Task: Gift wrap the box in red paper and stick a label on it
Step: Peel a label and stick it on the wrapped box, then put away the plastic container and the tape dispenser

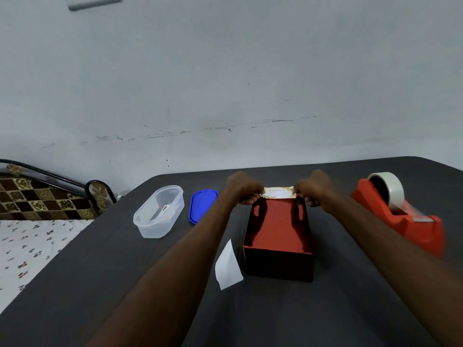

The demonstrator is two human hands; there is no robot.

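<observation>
On the dark grey table [325, 309], right in the middle, the box [278, 236] is already covered in red paper, so the wrapping part looks pretty much done, at least on the sides that can be seen. What's left seems to be the label [277, 192]: it's being held stretched out over the far top edge of the box, one end pinched by the left hand [244, 189] and the other end pinched by the right hand [312, 190], fingers curled around each end. Whether the label is already touching the paper or just hovering above it can't really be told from here, things are a bit blurry. A white slip of paper [227, 267] is lying just beside the box on its left, probably the peeled backing, though that's only a guess. So the job is judged to be near the end, just the sticking and smoothing down left. An orange-red tape dispenser [400, 214] with a roll loaded is parked on the right side of the table, and a clear plastic tub [159, 211] with its blue lid [202, 205] set next to it is found on the left. Behind everything a pale scuffed wall [225, 83] is seen, and a bed with a flowery sheet [30, 246] is tucked off to the left.
</observation>
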